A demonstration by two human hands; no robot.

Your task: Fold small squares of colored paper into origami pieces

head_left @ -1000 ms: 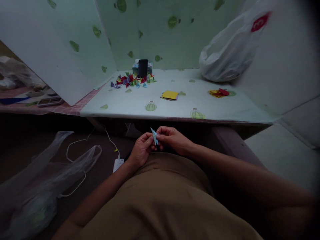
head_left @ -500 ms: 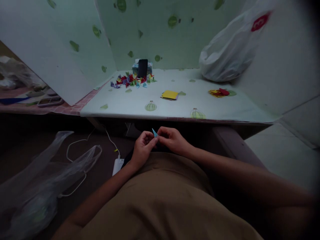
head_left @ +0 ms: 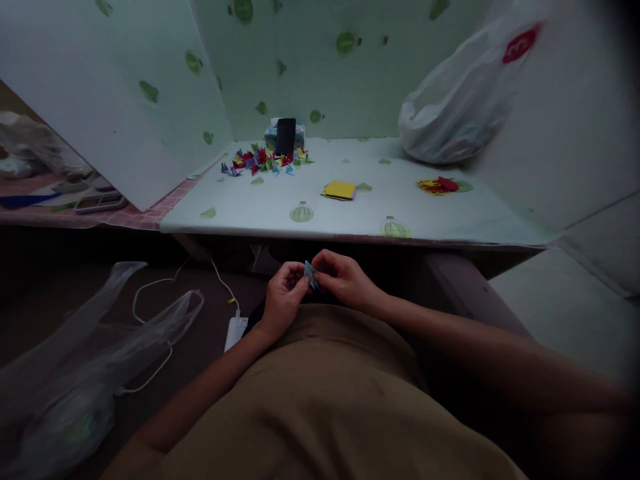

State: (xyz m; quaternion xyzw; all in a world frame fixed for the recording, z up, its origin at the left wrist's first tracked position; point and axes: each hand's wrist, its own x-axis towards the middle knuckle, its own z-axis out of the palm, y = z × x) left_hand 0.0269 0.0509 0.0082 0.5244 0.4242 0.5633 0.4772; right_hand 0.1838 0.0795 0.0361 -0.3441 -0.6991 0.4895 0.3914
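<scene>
A small folded piece of light blue origami paper is held up in front of my lap, below the table's front edge. My left hand pinches it from the left between thumb and fingers. From the right, my right hand grips it with thumb and forefinger. Part of the paper is hidden behind the fingertips. On the table, a stack of square paper with a yellow sheet on top lies beyond my hands. Folded paper cranes in several colours are heaped at the back left.
A phone leans on a tissue box behind the cranes. Red and yellow paper pieces lie at the right. A full white plastic bag stands at the back right. At my left are a clear plastic bag and a white power bank with its cable.
The blue paper has gone from a narrow point to a wider, opened shape between my fingertips. My right hand has shifted slightly; the table things have stayed put.
</scene>
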